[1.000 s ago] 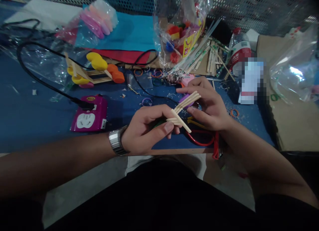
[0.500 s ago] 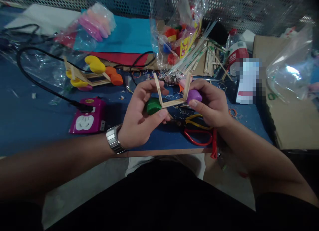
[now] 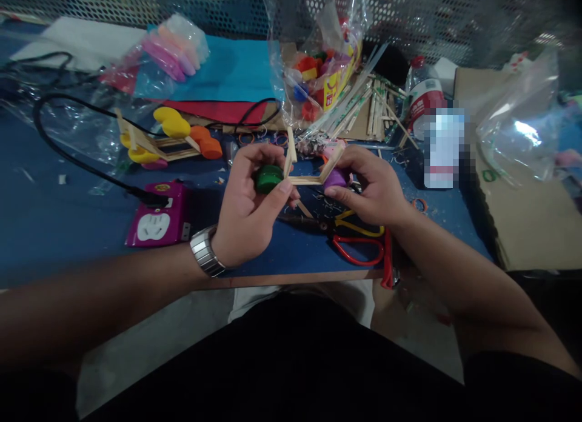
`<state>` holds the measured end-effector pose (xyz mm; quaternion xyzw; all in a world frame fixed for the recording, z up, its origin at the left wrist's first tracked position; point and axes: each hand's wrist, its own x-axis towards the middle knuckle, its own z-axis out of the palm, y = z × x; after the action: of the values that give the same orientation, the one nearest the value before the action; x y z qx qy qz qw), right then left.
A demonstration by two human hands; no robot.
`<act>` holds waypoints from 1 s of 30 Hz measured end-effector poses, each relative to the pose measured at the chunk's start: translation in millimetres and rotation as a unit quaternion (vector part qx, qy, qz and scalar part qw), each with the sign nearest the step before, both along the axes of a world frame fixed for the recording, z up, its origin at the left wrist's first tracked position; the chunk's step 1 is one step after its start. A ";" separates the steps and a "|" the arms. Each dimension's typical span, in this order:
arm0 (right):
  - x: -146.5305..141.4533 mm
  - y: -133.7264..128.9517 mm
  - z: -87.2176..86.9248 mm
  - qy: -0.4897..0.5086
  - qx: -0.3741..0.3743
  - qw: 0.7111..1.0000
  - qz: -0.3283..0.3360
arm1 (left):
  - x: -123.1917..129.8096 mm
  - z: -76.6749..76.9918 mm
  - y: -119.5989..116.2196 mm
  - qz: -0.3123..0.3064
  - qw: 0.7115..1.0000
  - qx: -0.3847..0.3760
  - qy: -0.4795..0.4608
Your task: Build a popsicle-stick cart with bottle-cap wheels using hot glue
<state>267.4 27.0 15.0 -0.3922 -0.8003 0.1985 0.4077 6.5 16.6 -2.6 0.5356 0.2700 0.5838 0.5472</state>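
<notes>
Between my hands, above the table, is a small wooden stick frame point(image 3: 308, 180) with two upright arms. A round green piece point(image 3: 269, 178) sits at its left end and a purple one point(image 3: 335, 177) at its right end. My left hand point(image 3: 252, 207) is closed around the green end, its thumb pressed on the frame's corner. My right hand point(image 3: 370, 188) pinches the purple end between thumb and fingers. Below the frame lie scissors point(image 3: 359, 250) with red and yellow handles. To the left stands another stick frame point(image 3: 175, 144) with yellow and orange round pieces.
A magenta power socket point(image 3: 157, 214) with a black cable is at left. Behind are a clear bag point(image 3: 313, 76) of colourful pieces, loose wooden sticks point(image 3: 376, 110) and a red-labelled bottle point(image 3: 422, 97). At right are a phone point(image 3: 443, 149) and cardboard point(image 3: 536, 228).
Both hands have shifted slightly left with the frame. The frame has turned, its right arm now leaning further right. More of the scissors' blades shows.
</notes>
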 end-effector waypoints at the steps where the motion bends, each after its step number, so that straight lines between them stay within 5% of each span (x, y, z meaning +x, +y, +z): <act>1: 0.0 1.0 -0.8 0.004 0.002 1.000 -0.008 | -0.2 -1.9 0.8 0.001 1.000 -0.005 0.000; 10: 4.7 9.8 -12.6 0.169 -0.044 0.979 -0.104 | -2.5 -12.4 10.4 -0.030 0.993 -0.107 -0.042; 18: 2.3 12.1 -16.2 0.253 -0.101 0.959 -0.081 | -3.6 5.5 5.4 -0.075 0.984 -0.162 -0.032; 26: -2.8 5.6 -14.3 0.283 -0.148 0.947 -0.022 | 1.5 -2.3 4.3 -0.135 0.980 -0.144 -0.014; 30: -6.0 2.5 -12.6 0.232 -0.125 0.965 -0.003 | 1.4 0.1 2.2 -0.133 0.982 -0.135 -0.016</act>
<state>261.3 29.5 2.3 -0.3854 -0.6519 0.3812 0.5302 7.9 18.9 -2.6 0.4784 0.2641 0.4724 0.6915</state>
